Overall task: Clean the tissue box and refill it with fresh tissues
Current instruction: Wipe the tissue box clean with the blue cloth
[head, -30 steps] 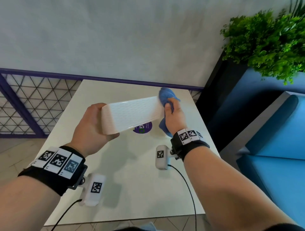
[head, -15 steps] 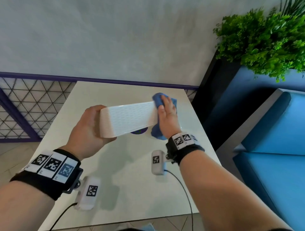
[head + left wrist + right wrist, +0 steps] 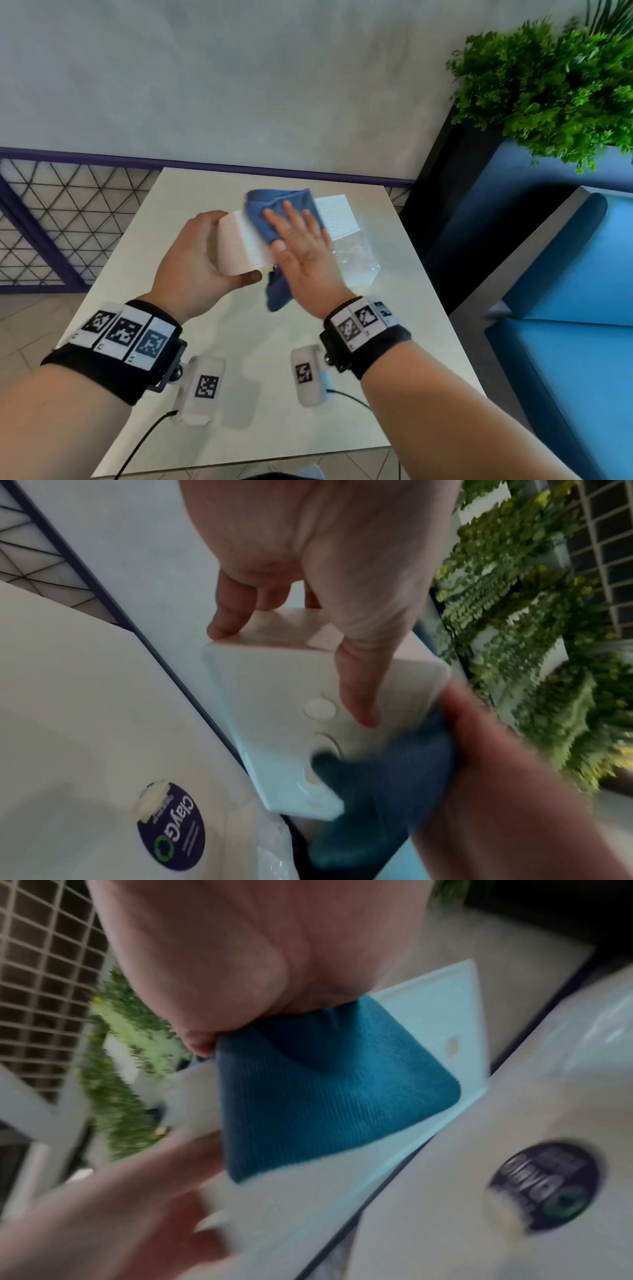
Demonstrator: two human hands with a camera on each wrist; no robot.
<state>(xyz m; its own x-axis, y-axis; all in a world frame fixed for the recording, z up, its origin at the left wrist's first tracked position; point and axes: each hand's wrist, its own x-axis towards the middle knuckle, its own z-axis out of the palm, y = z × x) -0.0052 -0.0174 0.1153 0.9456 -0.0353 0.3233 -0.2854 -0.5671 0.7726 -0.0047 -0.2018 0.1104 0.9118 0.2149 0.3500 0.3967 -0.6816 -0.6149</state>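
Note:
My left hand [image 3: 202,253] holds the white tissue box [image 3: 236,250] above the table, gripping its left end with the thumb underneath [image 3: 359,685] and the fingers on the far side. My right hand [image 3: 301,243] lies flat with straight fingers and presses a blue cloth [image 3: 274,212] onto the top of the box. The cloth drapes over the near side and hangs below the box [image 3: 377,791]. The textured right end of the box [image 3: 337,214] shows past the hand. In the right wrist view the cloth [image 3: 325,1083] covers the pale box face [image 3: 428,1010].
Below the box on the white table [image 3: 274,394] lies a clear plastic bag [image 3: 356,270], with a round purple sticker [image 3: 171,829] on the tabletop. At the right are a black planter with a green plant [image 3: 548,85] and a blue seat [image 3: 565,359]. A mesh railing [image 3: 61,212] stands left.
My right hand has slid with the cloth from the box's right end leftward across its top, and its fingers now lie flat. The left hand keeps its hold.

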